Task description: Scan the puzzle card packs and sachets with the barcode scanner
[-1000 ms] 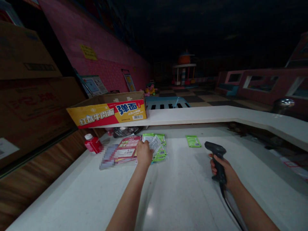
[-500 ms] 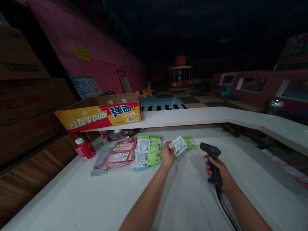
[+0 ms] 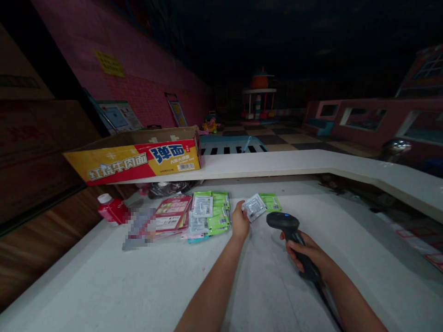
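Where the dim room's pink brick wall (image 3: pixel 145 78) meets the white table (image 3: pixel 131 286), far left of the left grip (image 3: pixel 240 222), a red bottle (image 3: pixel 110 210) stands below a yellow-red carton (image 3: pixel 138 159) printed 红烧牛肉面 and 弹面. Green and pink packets (image 3: pixel 207 214) lie just left of that grip. It pinches a clear sachet (image 3: pixel 254 207), apparently labelled but unreadable, just above the table. The right grip (image 3: pixel 305 251) is wrapped tight round the scanner (image 3: pixel 283 221), whose head is close beside the sachet.

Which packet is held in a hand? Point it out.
The silvery packet pinched by the left hand, beside the barcode scanner; the other packets lie untouched on the white counter.
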A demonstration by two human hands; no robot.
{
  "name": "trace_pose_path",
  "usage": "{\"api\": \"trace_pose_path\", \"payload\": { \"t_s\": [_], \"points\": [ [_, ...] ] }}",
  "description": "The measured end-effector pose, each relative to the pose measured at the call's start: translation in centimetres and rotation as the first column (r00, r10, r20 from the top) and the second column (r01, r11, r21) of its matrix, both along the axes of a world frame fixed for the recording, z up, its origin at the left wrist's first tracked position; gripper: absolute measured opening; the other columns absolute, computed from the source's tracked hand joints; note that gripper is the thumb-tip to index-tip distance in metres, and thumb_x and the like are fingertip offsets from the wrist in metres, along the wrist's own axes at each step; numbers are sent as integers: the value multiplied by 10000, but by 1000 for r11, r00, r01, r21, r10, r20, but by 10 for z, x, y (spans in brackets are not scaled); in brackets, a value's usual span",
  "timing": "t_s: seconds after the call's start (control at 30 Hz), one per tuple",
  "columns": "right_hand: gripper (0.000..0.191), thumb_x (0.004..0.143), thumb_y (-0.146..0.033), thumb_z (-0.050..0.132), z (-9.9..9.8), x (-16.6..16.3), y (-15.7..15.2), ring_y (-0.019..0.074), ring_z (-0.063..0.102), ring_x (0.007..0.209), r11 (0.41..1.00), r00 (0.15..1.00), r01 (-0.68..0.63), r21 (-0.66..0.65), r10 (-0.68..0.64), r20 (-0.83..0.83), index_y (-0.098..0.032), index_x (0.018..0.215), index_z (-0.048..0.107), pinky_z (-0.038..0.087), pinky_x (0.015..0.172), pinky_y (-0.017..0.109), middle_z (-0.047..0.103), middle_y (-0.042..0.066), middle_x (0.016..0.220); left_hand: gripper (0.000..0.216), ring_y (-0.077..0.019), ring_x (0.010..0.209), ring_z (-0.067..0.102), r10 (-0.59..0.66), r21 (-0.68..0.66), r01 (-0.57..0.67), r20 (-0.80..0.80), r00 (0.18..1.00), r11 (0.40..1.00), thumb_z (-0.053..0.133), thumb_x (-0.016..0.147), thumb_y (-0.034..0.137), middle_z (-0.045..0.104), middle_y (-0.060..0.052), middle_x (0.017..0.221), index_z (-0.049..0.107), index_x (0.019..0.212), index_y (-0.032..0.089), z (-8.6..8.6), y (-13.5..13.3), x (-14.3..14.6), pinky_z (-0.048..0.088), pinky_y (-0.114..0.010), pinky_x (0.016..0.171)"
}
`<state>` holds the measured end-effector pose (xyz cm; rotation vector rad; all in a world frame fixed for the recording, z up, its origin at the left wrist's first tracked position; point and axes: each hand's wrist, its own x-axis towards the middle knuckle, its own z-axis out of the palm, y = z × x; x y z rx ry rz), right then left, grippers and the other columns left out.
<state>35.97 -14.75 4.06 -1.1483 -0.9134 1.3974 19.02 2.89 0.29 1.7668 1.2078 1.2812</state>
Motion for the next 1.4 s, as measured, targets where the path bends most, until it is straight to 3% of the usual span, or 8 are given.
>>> {"api": "trace_pose_path", "payload": {
  "t_s": [0.67, 0.9, 1.03, 1.2, 1.3, 1.4],
  "points": [
    [394, 750, -455, 764, -1, 4, -4, 84, 456, 333, 1000, 1000, -13, 15, 13, 19, -194, 989, 593, 352, 322, 191, 565, -42, 575, 368, -214, 973, 647, 32, -25, -33, -27, 999, 999, 458, 828, 79, 695, -101, 1042, 565, 1173, 150, 5, -6, -2, 480, -335, 903],
    [401, 716, -461, 786, -1, 4, 1, 81, 448, 345, 991, 988, 133, 5, -132, -75, -196, 956, 604, 350, 319, 181, 553, -46, 558, 295, -206, 944, 645, 58, -67, -55, 46, 997, 996, 511, 847, 107, 683, -108, 1036, 535, 1138, 148, 1, -3, -1, 490, -340, 877],
    [415, 695, -472, 798, -3, 6, 4, 82, 439, 335, 981, 976, 193, 31, -189, -107, -199, 942, 608, 340, 314, 184, 544, -50, 544, 364, -191, 864, 661, 39, -151, -23, 102, 994, 988, 587, 815, 134, 685, -93, 986, 517, 1173, 144, 1, -2, 2, 509, -306, 797],
    [391, 717, -470, 784, -5, 8, 6, 87, 455, 339, 975, 972, 214, 53, -206, -114, -200, 940, 608, 349, 323, 189, 552, -49, 543, 443, -195, 860, 641, 9, -100, -19, -98, 995, 995, 656, 756, 136, 650, -99, 1026, 580, 1192, 143, 8, -8, 3, 499, -335, 839],
    [385, 719, -469, 784, -4, 8, 7, 88, 457, 337, 973, 969, 223, 57, -215, -120, -198, 931, 609, 349, 320, 190, 549, -50, 537, 387, -236, 994, 599, 92, 1, -96, -295, 951, 995, 684, 742, 165, 609, -120, 1090, 658, 1128, 149, 14, -14, 2, 462, -382, 935],
    [392, 712, -474, 787, -4, 9, 8, 86, 457, 338, 968, 964, 242, 62, -233, -129, -198, 925, 609, 348, 319, 188, 547, -50, 535, 335, -273, 1144, 525, 76, 85, -42, -450, 890, 996, 656, 801, 233, 595, -129, 1168, 696, 1130, 189, 20, -22, 1, 401, -420, 1023]
  ]
}}
